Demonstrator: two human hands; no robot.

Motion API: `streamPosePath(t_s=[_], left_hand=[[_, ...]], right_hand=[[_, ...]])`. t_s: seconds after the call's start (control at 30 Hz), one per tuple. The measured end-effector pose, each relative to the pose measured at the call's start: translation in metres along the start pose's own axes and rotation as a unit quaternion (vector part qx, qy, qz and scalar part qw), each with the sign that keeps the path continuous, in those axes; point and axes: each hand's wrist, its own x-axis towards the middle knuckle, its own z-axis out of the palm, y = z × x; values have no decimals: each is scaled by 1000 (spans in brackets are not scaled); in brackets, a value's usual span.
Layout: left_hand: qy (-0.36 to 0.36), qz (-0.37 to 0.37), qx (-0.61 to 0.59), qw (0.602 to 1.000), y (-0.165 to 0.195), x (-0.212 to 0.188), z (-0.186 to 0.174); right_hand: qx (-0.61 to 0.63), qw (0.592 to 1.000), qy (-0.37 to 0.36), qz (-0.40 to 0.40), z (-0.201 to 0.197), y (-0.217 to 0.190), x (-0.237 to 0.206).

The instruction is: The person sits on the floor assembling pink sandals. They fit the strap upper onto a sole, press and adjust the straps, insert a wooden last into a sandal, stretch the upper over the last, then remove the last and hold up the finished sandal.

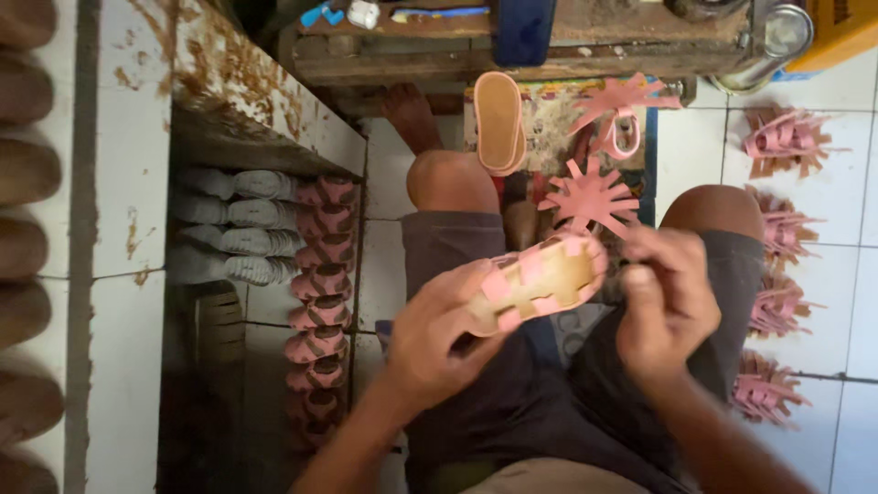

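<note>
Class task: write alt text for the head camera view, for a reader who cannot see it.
A seated person's left hand and right hand hold a small pink-strapped sandal sole-up above their lap. Flat pink strap cut-outs lie near the knees, a row of pink sandals sits under a shelf on the left, and more pink strap pieces lie on the white tiled floor on the right.

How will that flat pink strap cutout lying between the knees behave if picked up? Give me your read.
The pink strap cutout is thin with many narrow radiating arms, so it would probably flop and droop. It looks light for its spread. Being flat, it should not roll, though its arms might snag the similar piece beyond it.
</note>
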Motion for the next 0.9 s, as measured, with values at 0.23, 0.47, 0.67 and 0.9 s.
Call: streamPosePath(t_s=[0.23, 0.47, 0.67, 0.9], left_hand=[[95, -28, -80, 992, 18, -18, 65], [-39, -249, -421, 872, 8, -21, 60], [-100, -253, -536, 799, -16, -7, 59], [-22, -267, -520, 811, -8, -16, 66]], right_hand=[[368, 865, -134, 314, 17, 7, -63], [432, 822, -129, 348, 2, 5, -51], [392, 838, -188, 329, 2, -1, -44], [374, 827, -226, 353, -3, -7, -40]])
